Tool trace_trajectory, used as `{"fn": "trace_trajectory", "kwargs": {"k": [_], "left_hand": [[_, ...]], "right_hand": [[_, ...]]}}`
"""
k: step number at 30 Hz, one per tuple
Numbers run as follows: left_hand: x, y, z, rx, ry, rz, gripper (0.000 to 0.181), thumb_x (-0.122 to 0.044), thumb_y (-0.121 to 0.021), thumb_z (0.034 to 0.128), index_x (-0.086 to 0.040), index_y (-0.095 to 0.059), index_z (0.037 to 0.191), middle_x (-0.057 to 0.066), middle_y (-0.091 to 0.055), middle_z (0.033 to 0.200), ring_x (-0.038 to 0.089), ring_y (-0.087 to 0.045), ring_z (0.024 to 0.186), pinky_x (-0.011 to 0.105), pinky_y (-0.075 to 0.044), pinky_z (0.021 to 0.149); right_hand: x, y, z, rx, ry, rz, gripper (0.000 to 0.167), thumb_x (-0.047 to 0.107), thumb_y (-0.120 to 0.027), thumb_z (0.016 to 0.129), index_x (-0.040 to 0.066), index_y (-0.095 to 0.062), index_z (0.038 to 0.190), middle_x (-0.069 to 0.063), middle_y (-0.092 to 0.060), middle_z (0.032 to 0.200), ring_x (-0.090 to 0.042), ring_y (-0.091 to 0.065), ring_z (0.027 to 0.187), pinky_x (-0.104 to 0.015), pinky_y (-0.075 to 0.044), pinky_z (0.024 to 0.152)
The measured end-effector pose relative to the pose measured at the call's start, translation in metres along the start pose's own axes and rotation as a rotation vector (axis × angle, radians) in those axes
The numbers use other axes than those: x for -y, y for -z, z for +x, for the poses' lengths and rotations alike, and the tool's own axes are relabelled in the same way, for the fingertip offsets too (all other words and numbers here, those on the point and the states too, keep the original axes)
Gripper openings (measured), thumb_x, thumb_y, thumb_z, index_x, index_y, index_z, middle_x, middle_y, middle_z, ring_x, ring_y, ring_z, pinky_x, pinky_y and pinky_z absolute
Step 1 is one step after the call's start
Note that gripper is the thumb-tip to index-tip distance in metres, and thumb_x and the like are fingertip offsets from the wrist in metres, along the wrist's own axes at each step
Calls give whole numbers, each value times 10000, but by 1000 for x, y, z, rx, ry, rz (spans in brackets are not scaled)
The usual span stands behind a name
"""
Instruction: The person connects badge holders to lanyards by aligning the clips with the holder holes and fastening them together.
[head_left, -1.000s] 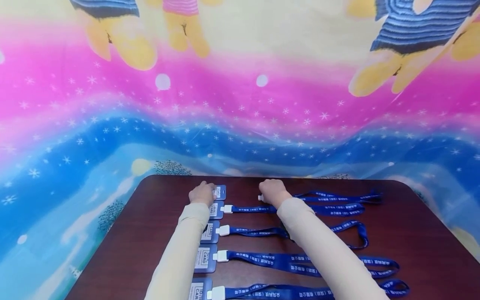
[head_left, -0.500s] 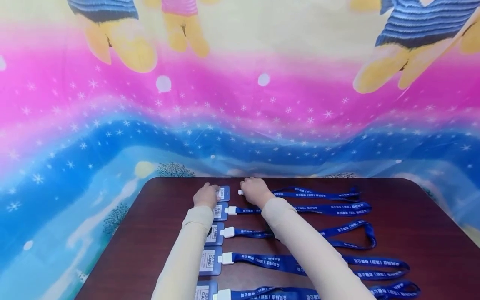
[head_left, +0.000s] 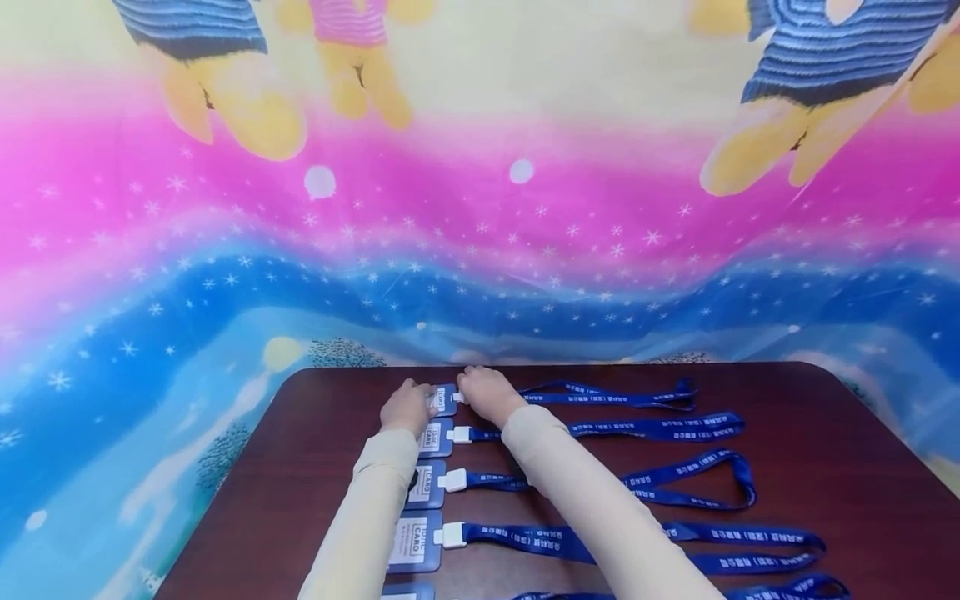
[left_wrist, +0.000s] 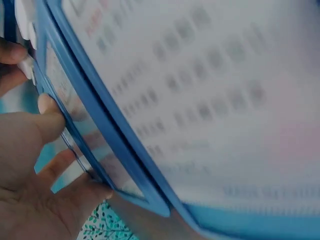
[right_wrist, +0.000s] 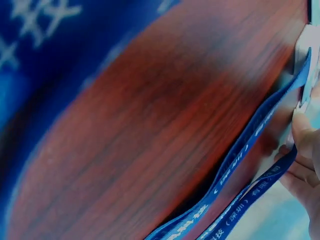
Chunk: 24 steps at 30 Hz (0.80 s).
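At the far end of the table, my left hand [head_left: 405, 407] holds a blue-framed badge holder [head_left: 447, 402] by its left part. In the left wrist view the thumb [left_wrist: 50, 112] presses one edge while other fingers lie beneath. My right hand [head_left: 487, 395] pinches the white clip [head_left: 459, 398] of a blue printed lanyard [head_left: 611, 398], close to the holder's slotted end. That lanyard trails to the right over the table. The right wrist view has its strap [right_wrist: 250, 200] running from the fingers, which partly hide the clip. Whether clip and holder touch is unclear.
Nearer on the brown table [head_left: 247, 508] lie several badge holders in a column, such as one holder [head_left: 416, 540], each clipped to a blue lanyard [head_left: 660, 427] stretched rightward. A patterned cloth [head_left: 480, 275] hangs behind the table's far edge.
My right hand has moved left with the clip and lanyard, closing the gap to the badge holder. My left hand stays in about the same place with the holder.
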<state>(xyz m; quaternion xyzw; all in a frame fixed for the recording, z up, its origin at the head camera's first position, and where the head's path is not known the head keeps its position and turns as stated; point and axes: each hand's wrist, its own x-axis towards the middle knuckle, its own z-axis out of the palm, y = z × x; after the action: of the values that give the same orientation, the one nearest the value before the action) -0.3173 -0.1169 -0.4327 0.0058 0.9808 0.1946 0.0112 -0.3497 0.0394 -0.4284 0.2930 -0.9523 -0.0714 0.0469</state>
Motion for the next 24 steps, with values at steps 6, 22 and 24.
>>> {"fn": "trace_trajectory", "kwargs": {"k": [6,22,24], "left_hand": [[2,3,-5,-16,-6,8,410,-159,-693,937,-121,-630,1340,203,-503,1383,389,-519,1243,533,-489,934],[2,11,-3,-4,-8,-36,478,-181,-659,961,-147,-547,1424,166,-445,1457,373,-420,1334,608,-428,970],[2,15,-2,-1,-26,-69,528,-137,-631,961,-130,-485,1469,172,-369,1524,384,-334,1396,633,-381,1010]], "right_hand": [[10,3,3,-3,33,-72,217,161,-562,1026,77,-667,1196,-80,-652,1095,-205,-631,1000,-306,-546,849],[-2,23,2,103,-55,97,183,245,-603,1004,118,-712,1077,-50,-663,1043,-197,-640,963,-351,-542,857],[-8,33,-2,133,-80,155,216,255,-597,1007,113,-710,1124,-53,-675,1100,-210,-640,1022,-369,-526,902]]}}
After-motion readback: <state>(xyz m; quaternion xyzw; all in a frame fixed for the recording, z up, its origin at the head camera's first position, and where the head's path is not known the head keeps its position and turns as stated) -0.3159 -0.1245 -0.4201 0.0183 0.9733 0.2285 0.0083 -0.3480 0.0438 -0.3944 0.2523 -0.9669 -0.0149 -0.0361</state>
